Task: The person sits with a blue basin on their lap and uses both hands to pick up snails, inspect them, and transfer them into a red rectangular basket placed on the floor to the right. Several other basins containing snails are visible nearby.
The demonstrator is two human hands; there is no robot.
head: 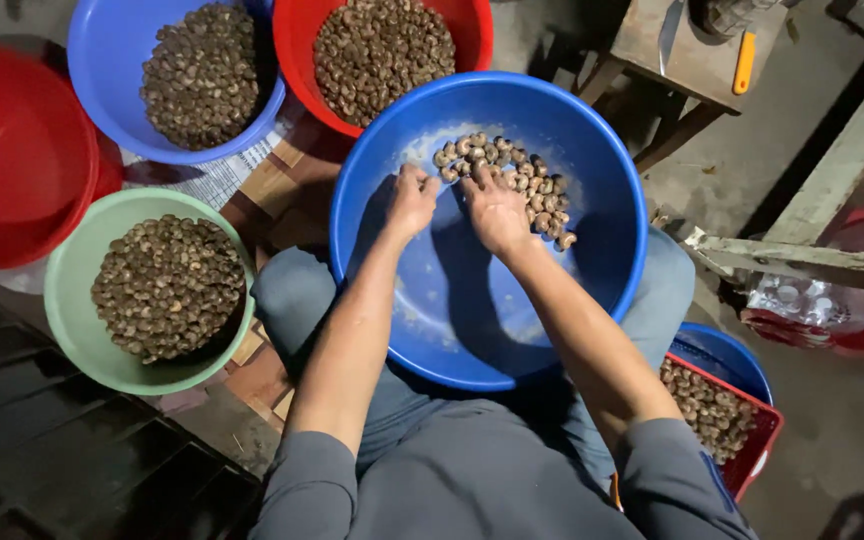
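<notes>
Both hands work inside a large round blue plastic basin (592, 290) on the person's lap: left hand (412, 200) curled shut, contents unseen; right hand (497, 208) spread over a curved band of brown cashew nuts (542, 195) running diagonally along the far wall.

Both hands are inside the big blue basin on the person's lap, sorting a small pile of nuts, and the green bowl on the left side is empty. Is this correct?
Not quite. The head view shows the green bowl is not empty: it holds a heap of nuts. The rest stands: the left hand and right hand are inside the big blue basin on the lap, at a small pile of nuts.
</notes>
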